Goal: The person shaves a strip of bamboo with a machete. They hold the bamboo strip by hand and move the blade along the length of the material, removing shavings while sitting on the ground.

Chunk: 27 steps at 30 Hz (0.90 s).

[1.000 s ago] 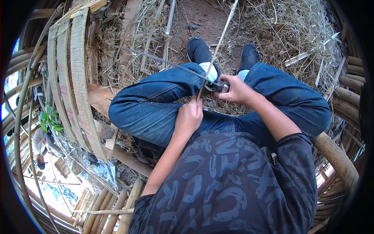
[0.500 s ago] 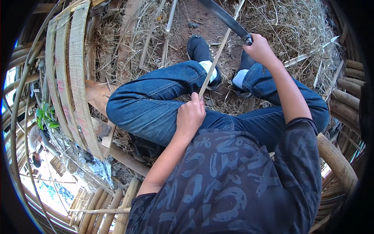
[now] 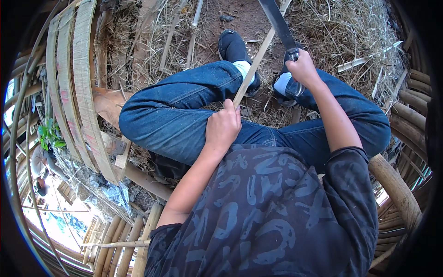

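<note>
My left hand (image 3: pixel 223 123) is closed around the near end of a long, pale bamboo strip (image 3: pixel 258 61), resting by my left thigh. From there the strip slants up and to the right, between my shoes, past the top of the picture. In my right hand (image 3: pixel 302 69), above my right shin, is the dark handle of a machete (image 3: pixel 280 25). Its long dark blade points up and slightly left, crossing or lying close over the strip's far part; whether they touch I cannot tell.
Pale wooden slats (image 3: pixel 84 74) stand on the left beside a plank seat. Dry straw (image 3: pixel 341 27) and loose strips cover the dirt ground ahead. Bamboo poles (image 3: pixel 397 191) form a wall at right. At far left, beyond the poles, another person (image 3: pixel 41 171) bends over.
The machete has swung to a steeper angle, its handle coming lower and nearer to me. The strip now shows a broader face. My left hand has barely shifted.
</note>
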Each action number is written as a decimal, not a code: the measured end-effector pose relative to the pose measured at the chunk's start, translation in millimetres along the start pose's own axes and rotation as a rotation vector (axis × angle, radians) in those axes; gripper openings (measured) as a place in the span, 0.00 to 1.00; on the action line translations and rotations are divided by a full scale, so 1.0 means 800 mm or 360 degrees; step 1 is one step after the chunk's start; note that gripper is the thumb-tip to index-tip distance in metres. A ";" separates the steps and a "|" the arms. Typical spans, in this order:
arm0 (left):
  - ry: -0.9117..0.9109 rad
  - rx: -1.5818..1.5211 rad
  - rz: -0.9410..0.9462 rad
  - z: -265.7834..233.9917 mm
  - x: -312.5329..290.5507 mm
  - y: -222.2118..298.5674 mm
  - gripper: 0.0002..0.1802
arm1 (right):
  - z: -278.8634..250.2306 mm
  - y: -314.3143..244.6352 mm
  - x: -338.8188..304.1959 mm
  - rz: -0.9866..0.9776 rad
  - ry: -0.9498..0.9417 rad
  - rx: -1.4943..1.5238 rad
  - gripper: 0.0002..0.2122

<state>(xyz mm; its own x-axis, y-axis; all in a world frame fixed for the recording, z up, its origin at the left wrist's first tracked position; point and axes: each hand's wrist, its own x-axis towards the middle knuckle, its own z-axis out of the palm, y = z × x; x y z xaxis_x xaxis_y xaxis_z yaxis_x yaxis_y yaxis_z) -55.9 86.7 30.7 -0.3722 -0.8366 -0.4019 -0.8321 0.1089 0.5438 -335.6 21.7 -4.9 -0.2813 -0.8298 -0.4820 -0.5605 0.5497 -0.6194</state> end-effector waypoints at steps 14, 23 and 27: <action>0.0009 -0.0080 -0.0078 -0.003 0.000 0.001 0.12 | 0.004 -0.017 -0.062 0.0186 -0.0171 0.0326 0.03; 0.0022 -0.0107 -0.0109 -0.005 -0.001 0.000 0.13 | -0.017 -0.035 -0.028 0.0162 -0.0295 0.0224 0.03; -0.0017 -0.0118 -0.0144 -0.007 0.001 0.000 0.13 | -0.027 -0.039 -0.040 0.0167 -0.0380 0.0079 0.03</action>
<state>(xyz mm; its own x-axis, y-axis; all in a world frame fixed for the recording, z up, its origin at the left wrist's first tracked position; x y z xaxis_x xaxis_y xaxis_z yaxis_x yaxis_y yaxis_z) -53.4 83.1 34.4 -0.3017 -0.8354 -0.4594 -0.8300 -0.0069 0.5577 -325.9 28.9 42.7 -0.1410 -0.7250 -0.6741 -0.4976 0.6406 -0.5849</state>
